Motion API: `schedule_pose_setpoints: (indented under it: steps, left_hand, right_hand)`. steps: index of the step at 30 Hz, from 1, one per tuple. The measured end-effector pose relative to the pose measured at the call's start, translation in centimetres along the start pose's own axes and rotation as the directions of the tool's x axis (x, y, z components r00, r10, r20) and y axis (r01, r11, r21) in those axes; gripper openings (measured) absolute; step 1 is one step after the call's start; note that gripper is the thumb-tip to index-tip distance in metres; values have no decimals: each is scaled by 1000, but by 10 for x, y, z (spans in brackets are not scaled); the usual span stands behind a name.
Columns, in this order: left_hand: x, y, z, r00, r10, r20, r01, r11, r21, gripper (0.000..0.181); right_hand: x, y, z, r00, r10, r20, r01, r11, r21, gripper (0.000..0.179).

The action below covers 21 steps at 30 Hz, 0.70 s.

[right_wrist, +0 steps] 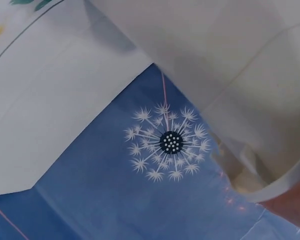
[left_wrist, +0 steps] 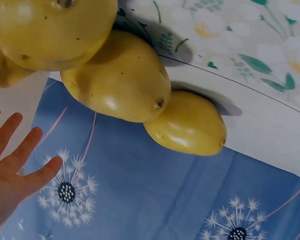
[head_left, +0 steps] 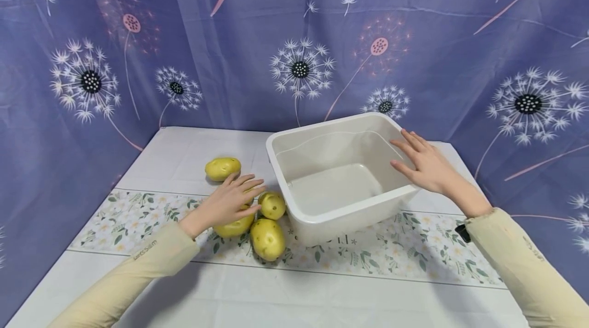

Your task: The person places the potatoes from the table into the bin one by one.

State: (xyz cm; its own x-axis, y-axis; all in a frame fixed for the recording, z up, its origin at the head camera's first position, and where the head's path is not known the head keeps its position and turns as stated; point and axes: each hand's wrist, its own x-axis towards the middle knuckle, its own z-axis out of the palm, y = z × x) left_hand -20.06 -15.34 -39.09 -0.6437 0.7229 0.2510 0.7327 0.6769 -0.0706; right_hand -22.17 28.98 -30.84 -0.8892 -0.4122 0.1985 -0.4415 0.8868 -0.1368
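Observation:
Several yellow potatoes lie in a loose group to the left of a white plastic bin. One potato sits farther back; another potato lies at the front, with a smaller potato behind it. My left hand hovers over the group with fingers spread, partly covering a potato. In the left wrist view the hand appears apart from the potatoes, holding nothing. My right hand is at the bin's right rim, fingers extended across it. The bin is tilted, and its inside holds nothing.
A white tablecloth with a floral band covers the table. Behind and on both sides hangs a purple-blue curtain with a dandelion print, close to the bin's back edge.

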Motion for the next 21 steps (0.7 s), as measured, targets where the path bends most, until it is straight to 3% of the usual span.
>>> schedule_pose_setpoints:
  steps: [6,16,21]
  left_hand:
    - [13,3,10,998,49,26,-50,998,40,46]
    - [19,10,21,989,145,-25,-142,986,89,51]
    - [20,10,23,984,176,-37,-172,981,85,41]
  right_hand:
    - [4,0,-1,998,18,52,-18,1000,3,59]
    - [6,1,1,994,54,96,-57,998,35,60]
    - [5,1,3,993,67,93,-71,997,39,60]
